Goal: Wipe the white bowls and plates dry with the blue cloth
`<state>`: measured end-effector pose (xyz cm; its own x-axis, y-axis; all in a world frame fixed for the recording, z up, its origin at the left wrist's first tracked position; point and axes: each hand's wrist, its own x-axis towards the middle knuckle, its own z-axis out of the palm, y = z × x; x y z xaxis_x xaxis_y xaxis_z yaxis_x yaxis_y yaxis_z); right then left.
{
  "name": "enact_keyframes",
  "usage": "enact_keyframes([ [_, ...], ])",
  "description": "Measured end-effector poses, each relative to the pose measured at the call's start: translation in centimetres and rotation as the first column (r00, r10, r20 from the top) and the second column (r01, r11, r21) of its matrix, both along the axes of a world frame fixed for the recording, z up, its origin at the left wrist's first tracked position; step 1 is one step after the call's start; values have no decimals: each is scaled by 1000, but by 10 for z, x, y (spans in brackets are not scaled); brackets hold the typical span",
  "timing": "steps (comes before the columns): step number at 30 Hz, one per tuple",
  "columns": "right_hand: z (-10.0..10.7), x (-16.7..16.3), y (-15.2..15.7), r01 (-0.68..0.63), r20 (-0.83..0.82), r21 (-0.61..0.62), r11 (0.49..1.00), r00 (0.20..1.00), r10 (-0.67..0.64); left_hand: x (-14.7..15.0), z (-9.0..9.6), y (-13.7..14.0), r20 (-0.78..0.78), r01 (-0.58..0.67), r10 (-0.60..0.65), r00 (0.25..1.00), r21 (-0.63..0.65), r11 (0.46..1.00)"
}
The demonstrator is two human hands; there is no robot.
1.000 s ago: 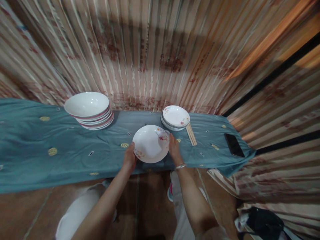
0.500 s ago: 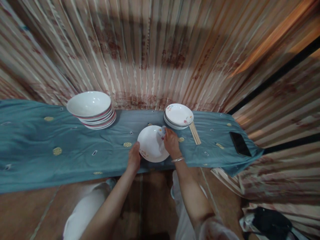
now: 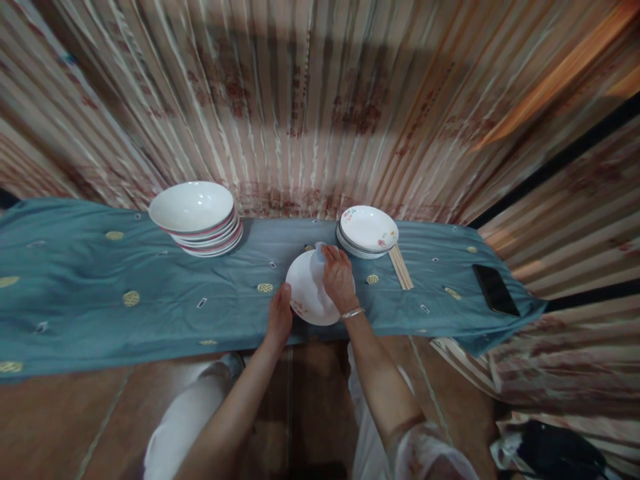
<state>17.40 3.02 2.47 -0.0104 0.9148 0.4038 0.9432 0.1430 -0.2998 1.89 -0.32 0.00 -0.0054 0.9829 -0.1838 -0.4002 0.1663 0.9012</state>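
A white plate (image 3: 303, 283) with small flowers near its rim rests on the blue tablecloth before me. My left hand (image 3: 280, 312) grips its left edge, thumb on the rim and fingers partly hidden below. Over the plate's right half is my right hand (image 3: 339, 277), closed on a thin pale cloth (image 3: 320, 253) that lies against the plate's surface; it could be a tissue. Just behind and to the right stands a stack of flowered plates (image 3: 369, 228), close to my right hand.
White bowls with red rims (image 3: 193, 210) are stacked at the back left. Chopsticks (image 3: 401, 268) lie beside the plate stack, and a black phone (image 3: 495, 290) lies near the table's right end. A pleated curtain (image 3: 310, 120) hangs behind the blue tablecloth (image 3: 170, 287).
My right hand has shifted the cloth toward the far, middle part of the plate. My left hand keeps its hold on the edge. The whole view has slid slightly.
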Motion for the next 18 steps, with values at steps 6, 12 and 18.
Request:
enact_keyframes([
  [6,6,-15,4,-141,-17,24,990,990,142,-1,-2,-1,-8,28,-28,1000,19,999],
  [12,2,-37,1,-252,-33,39,967,967,254,-1,-5,-1,13,38,-39,999,24,999],
  [18,-2,-48,-11,-380,-119,35,924,917,381,-1,-4,-1,-65,42,-39,997,50,998],
])
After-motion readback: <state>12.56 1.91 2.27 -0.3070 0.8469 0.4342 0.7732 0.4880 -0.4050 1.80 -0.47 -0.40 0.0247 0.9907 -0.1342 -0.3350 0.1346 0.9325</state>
